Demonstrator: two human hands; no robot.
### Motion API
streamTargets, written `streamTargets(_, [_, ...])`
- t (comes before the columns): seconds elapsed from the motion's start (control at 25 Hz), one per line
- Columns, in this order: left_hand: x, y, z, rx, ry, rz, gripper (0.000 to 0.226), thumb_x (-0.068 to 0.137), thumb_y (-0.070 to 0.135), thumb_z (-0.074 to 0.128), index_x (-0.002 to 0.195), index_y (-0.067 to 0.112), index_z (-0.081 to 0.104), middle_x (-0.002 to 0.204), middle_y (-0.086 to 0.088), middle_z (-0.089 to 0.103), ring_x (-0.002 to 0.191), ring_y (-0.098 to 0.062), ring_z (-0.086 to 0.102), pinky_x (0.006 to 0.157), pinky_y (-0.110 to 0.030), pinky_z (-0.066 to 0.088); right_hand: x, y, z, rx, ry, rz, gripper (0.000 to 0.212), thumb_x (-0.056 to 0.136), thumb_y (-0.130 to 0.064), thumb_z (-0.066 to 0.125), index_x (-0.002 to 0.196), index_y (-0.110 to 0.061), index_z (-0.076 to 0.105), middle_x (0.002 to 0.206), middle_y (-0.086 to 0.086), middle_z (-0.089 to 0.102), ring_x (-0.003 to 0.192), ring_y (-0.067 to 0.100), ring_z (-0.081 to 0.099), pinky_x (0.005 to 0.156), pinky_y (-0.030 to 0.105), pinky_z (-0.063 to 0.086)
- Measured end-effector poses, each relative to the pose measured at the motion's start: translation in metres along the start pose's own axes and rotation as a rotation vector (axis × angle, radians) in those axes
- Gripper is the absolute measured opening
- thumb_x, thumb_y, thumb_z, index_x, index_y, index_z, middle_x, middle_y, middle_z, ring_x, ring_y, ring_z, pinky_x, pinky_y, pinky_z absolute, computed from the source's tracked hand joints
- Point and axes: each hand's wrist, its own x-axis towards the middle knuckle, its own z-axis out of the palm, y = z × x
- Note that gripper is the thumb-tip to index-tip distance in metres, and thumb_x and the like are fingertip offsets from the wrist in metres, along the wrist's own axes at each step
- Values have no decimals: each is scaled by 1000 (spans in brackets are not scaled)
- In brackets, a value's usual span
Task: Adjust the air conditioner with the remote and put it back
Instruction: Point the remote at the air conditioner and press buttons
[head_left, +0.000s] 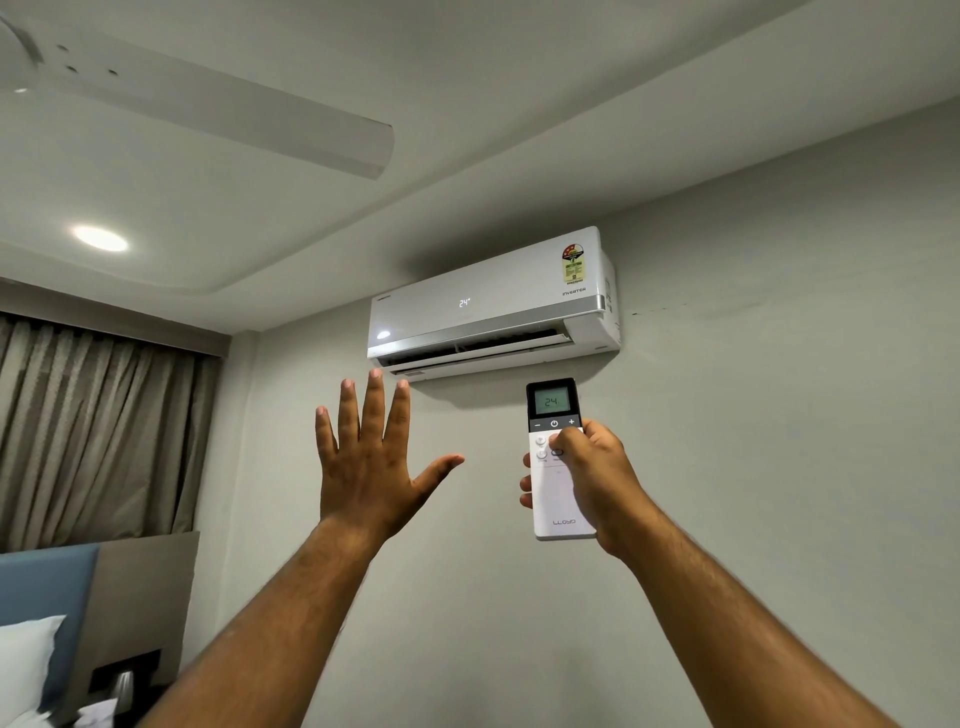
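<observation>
A white wall-mounted air conditioner (493, 306) hangs high on the grey wall, its front showing 24 and its lower flap open. My right hand (597, 478) holds a white remote (557, 499) upright just below the unit, thumb resting on the buttons under its dark screen, which also reads 24. My left hand (371, 457) is raised with fingers spread wide, palm toward the unit, its fingertips just under the flap. It holds nothing.
A white ceiling fan blade (218, 114) crosses the upper left, with a round ceiling light (100, 239) below it. Brown curtains (98, 431) hang at left. A blue headboard (47, 613), white pillow (26, 660) and a dark wall niche (124, 675) sit at the bottom left.
</observation>
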Motion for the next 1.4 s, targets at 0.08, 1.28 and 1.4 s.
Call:
streamTargets(0.08, [0,-2,0,2,-3,0,99,71,86,9,147,23,-2,158,-9,-4,146,-35,-4,115,-60,1,0,0,0,12,-3,-1,21,93,-16,46,112,-9,52,92,21,70,66,33,71,62,44,62])
streamTargets(1.28, [-1,-18,4,5,-10,-4,100,71,86,12,147,22,1,159,-11,0,146,-35,-3,115,-61,3,8,8,12,19,-1,12,15,92,-16,46,105,-11,53,92,21,70,63,32,71,60,43,61])
streamTargets(1.4, [-1,-18,5,11,-14,-8,100,70,86,12,147,23,-1,158,-10,-3,146,-35,-5,115,-61,1,8,8,12,16,1,14,16,93,-16,46,107,-11,53,93,21,71,63,31,72,57,41,61])
